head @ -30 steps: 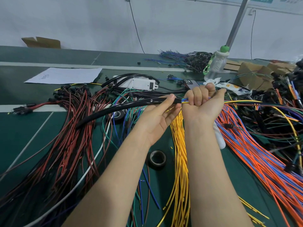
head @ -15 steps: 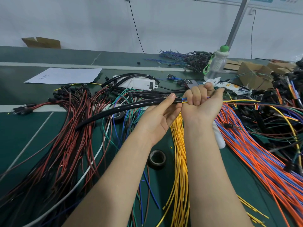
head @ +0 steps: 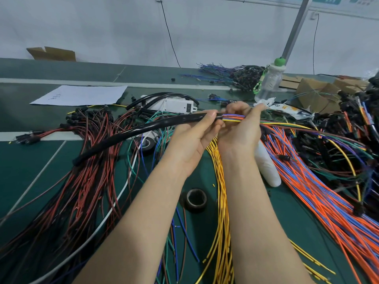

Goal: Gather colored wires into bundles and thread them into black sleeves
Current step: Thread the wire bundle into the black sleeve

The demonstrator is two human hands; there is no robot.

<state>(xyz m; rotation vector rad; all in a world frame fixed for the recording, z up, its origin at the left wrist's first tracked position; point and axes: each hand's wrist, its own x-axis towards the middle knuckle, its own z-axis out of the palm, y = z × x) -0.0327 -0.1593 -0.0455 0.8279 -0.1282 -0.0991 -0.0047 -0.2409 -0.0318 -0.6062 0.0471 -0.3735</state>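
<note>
My left hand [head: 192,140] pinched the black sleeve [head: 143,128] right at its open end, with the rest of the sleeve drooping away to the left over the red wires [head: 86,160]. My right hand [head: 242,128] was curled tight round the bundle of coloured wires [head: 233,118], just beside that end. A short bare stretch of bundle showed between the hands, entering the sleeve above the green table [head: 30,160].

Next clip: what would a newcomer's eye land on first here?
At centre, the left hand holds the end of a long black sleeve while the right hand grips a multicoloured wire bundle at its mouth. Loose wire heaps surround them: red-and-black wires left, yellow wires below, orange-and-blue wires right.
</note>
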